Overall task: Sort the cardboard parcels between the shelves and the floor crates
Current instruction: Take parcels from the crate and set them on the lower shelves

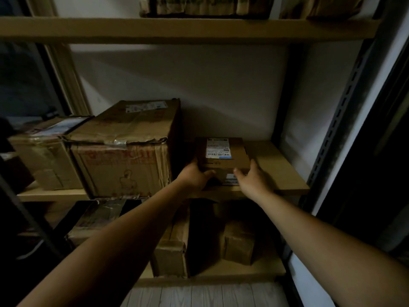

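A: Position of the small labelled parcel (221,161)?

B: Middle shelf (278,169), beside the large carton (124,151). The left hand (194,176) and right hand (252,181) each clasped a front corner; seemed light, rigid, best held at opposite sides.

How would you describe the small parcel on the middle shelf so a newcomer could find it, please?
Look at the middle shelf. Right of the big dented box sits the small parcel, held at its front corners by the left hand and the right hand. It alone is low and flat, with a white barcode label on top.
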Motion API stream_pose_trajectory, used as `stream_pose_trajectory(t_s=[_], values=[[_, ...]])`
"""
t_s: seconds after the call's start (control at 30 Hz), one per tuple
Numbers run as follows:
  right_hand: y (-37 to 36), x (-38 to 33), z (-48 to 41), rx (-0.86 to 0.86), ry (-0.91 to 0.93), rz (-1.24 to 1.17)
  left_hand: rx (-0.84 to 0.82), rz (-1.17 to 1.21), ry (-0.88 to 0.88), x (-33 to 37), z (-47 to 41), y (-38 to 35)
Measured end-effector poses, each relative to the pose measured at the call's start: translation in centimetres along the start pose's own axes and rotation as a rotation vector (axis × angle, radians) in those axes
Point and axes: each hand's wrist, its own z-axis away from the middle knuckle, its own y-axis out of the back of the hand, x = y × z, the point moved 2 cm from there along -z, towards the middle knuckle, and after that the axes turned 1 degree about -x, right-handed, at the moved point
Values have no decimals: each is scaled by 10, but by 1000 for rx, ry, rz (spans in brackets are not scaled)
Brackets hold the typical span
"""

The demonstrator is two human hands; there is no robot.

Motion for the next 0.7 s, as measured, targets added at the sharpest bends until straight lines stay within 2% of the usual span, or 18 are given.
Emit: stream_pose_trajectory(t_s=[0.1, 0.27, 0.43, 0.7], values=[[-2, 3, 0, 85, 53, 61, 26, 4, -38, 2, 4, 0], [-7, 2, 22, 212, 292, 195, 122, -42, -133, -7, 29, 0], [-16, 35, 51, 199, 466, 163, 155, -118, -200, -55, 57, -24], [-37, 117, 53, 87, 361, 196, -91, -201, -65, -101, 56, -81]])
